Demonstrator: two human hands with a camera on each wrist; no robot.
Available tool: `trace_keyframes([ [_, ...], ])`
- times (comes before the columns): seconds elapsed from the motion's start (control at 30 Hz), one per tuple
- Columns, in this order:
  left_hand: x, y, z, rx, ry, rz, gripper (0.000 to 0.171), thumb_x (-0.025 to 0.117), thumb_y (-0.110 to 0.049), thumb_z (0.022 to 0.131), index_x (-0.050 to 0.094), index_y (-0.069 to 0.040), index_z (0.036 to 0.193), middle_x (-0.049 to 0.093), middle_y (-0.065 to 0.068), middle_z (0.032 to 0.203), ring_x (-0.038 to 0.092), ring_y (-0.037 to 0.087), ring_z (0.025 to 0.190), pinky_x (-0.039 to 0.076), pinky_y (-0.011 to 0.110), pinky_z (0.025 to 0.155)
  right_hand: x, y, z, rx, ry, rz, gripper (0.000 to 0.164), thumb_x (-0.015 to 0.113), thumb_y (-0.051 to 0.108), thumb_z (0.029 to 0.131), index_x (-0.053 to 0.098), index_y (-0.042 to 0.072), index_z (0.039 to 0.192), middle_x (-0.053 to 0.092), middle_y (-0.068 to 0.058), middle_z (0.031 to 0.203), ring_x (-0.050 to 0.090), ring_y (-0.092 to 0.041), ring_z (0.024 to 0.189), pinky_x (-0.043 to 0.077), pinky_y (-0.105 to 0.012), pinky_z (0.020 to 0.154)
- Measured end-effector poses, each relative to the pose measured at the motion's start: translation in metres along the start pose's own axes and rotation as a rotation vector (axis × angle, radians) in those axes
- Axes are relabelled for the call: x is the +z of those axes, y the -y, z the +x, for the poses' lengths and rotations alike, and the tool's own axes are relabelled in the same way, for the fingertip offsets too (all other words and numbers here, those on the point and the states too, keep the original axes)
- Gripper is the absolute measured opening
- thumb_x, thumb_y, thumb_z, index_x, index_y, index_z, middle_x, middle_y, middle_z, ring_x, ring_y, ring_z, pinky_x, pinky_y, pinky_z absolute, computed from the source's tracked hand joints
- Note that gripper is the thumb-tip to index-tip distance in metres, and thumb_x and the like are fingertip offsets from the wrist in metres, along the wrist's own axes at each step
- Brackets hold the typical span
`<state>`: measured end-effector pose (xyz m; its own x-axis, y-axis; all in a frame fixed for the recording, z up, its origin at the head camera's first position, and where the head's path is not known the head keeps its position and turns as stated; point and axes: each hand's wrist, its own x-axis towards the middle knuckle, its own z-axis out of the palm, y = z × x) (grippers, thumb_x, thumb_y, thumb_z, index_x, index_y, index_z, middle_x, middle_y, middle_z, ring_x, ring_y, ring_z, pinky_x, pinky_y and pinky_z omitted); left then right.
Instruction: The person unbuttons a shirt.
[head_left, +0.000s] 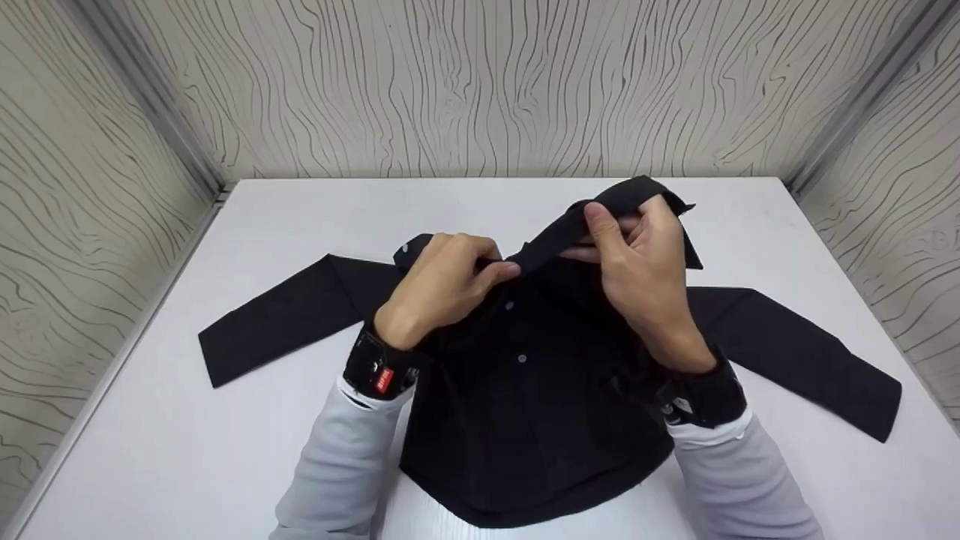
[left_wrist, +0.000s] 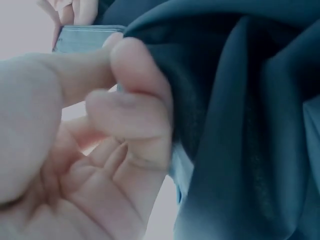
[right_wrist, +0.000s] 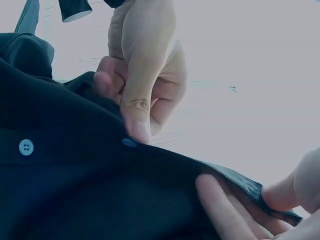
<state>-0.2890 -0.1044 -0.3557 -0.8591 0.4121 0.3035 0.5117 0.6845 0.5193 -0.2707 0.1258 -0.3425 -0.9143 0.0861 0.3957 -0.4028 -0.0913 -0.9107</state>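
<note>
A black button-up shirt [head_left: 540, 435] lies front side up, its collar area lifted off the table. My left hand [head_left: 446, 281] pinches the cloth at the neck between thumb and fingers. In the right wrist view a pale button [right_wrist: 129, 143] shows right at the left thumb tip, and another button [right_wrist: 26, 147] sits farther down the front. My right hand [head_left: 637, 262] grips the raised collar band [head_left: 555, 240] to the right, thumb on the near side and fingers behind. Between both hands the band runs stretched at a slant, higher on the right.
The left sleeve [head_left: 277, 319] and right sleeve [head_left: 810, 360] spread out to the sides on the white table [head_left: 315, 202]. Panels with a wood-grain pattern [head_left: 487, 90] rise behind and at both sides. Each wrist wears a black strap [head_left: 375, 367].
</note>
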Motion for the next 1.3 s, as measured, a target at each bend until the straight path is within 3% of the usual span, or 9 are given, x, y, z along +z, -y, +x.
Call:
trace_keyframes([
  [0.1, 0.0, 0.002, 0.001, 0.047, -0.016, -0.029, 0.031, 0.076, -0.033, 0.109, 0.082, -0.012, 0.086, 0.075, -0.001, 0.079, 0.065, 0.016, 0.075, 0.053, 0.036, 0.073, -0.001, -0.002, 0.003, 0.007, -0.035, 0.01, 0.007, 0.063, 0.002, 0.113, 0.056, 0.001, 0.115, 0.086, -0.011, 0.09, 0.087, -0.025, 0.078, 0.07, -0.043, 0.077],
  [0.3, 0.005, 0.002, 0.005, 0.346, -0.231, -0.136, 0.023, 0.076, -0.019, 0.109, 0.082, -0.005, 0.091, 0.073, 0.005, 0.079, 0.063, 0.016, 0.07, 0.051, 0.03, 0.068, -0.009, -0.006, 0.014, 0.021, -0.122, 0.195, 0.005, 0.056, 0.004, 0.117, 0.052, 0.002, 0.114, 0.085, -0.015, 0.091, 0.087, -0.029, 0.079, 0.071, -0.045, 0.077],
  [0.37, 0.007, 0.001, 0.006, 0.4, -0.275, -0.141, 0.022, 0.075, -0.017, 0.109, 0.082, -0.004, 0.093, 0.071, 0.006, 0.078, 0.061, 0.016, 0.069, 0.05, 0.03, 0.067, -0.011, -0.007, 0.017, 0.045, -0.11, 0.267, 0.005, 0.052, 0.006, 0.118, 0.052, 0.002, 0.115, 0.084, -0.017, 0.094, 0.087, -0.032, 0.08, 0.071, -0.047, 0.078],
  [0.47, 0.008, -0.001, 0.005, 0.422, -0.315, -0.12, 0.022, 0.075, -0.015, 0.109, 0.082, -0.003, 0.093, 0.069, 0.006, 0.076, 0.06, 0.016, 0.068, 0.05, 0.03, 0.066, -0.012, -0.006, 0.018, 0.105, -0.058, 0.322, 0.01, 0.052, 0.012, 0.12, 0.054, 0.003, 0.116, 0.084, -0.016, 0.096, 0.087, -0.032, 0.082, 0.071, -0.049, 0.08],
  [0.6, 0.008, -0.005, 0.004, 0.428, -0.342, -0.094, 0.021, 0.075, -0.015, 0.109, 0.081, -0.003, 0.093, 0.068, 0.006, 0.077, 0.061, 0.016, 0.068, 0.053, 0.031, 0.065, -0.01, -0.005, 0.017, 0.182, 0.046, 0.325, 0.02, 0.057, 0.014, 0.119, 0.063, 0.005, 0.102, 0.083, -0.015, 0.091, 0.086, -0.03, 0.079, 0.072, -0.049, 0.081],
  [0.7, 0.008, -0.008, 0.002, 0.445, -0.346, -0.068, 0.022, 0.074, -0.015, 0.11, 0.081, -0.003, 0.092, 0.069, 0.006, 0.078, 0.062, 0.017, 0.068, 0.054, 0.032, 0.066, -0.007, -0.006, 0.014, 0.206, 0.156, 0.257, 0.021, 0.061, 0.007, 0.115, 0.07, 0.002, 0.097, 0.084, -0.015, 0.09, 0.085, -0.029, 0.078, 0.072, -0.047, 0.079],
  [0.83, 0.008, -0.011, 0.001, 0.474, -0.34, -0.048, 0.023, 0.073, -0.015, 0.11, 0.08, -0.004, 0.091, 0.068, 0.006, 0.078, 0.062, 0.017, 0.068, 0.054, 0.031, 0.066, -0.003, -0.009, 0.008, 0.193, 0.26, 0.125, 0.007, 0.069, -0.003, 0.108, 0.076, -0.005, 0.109, 0.085, -0.014, 0.096, 0.085, -0.025, 0.083, 0.072, -0.042, 0.082],
  [1.03, 0.009, -0.013, 0.001, 0.47, -0.299, -0.061, 0.024, 0.073, -0.015, 0.111, 0.075, -0.005, 0.089, 0.066, 0.006, 0.078, 0.061, 0.017, 0.069, 0.054, 0.033, 0.067, -0.002, -0.01, 0.004, 0.187, 0.269, -0.049, 0.009, 0.075, 0.001, 0.106, 0.077, -0.005, 0.112, 0.085, -0.007, 0.096, 0.082, -0.019, 0.085, 0.069, -0.033, 0.084],
  [1.3, 0.007, -0.01, 0.002, 0.456, -0.233, -0.064, 0.033, 0.068, -0.019, 0.114, 0.066, -0.006, 0.084, 0.06, 0.006, 0.075, 0.057, 0.017, 0.068, 0.051, 0.034, 0.066, 0.005, -0.007, 0.0, 0.134, 0.198, -0.079, 0.005, 0.073, -0.004, 0.105, 0.074, 0.0, 0.103, 0.084, -0.005, 0.089, 0.081, -0.019, 0.078, 0.068, -0.033, 0.078],
])
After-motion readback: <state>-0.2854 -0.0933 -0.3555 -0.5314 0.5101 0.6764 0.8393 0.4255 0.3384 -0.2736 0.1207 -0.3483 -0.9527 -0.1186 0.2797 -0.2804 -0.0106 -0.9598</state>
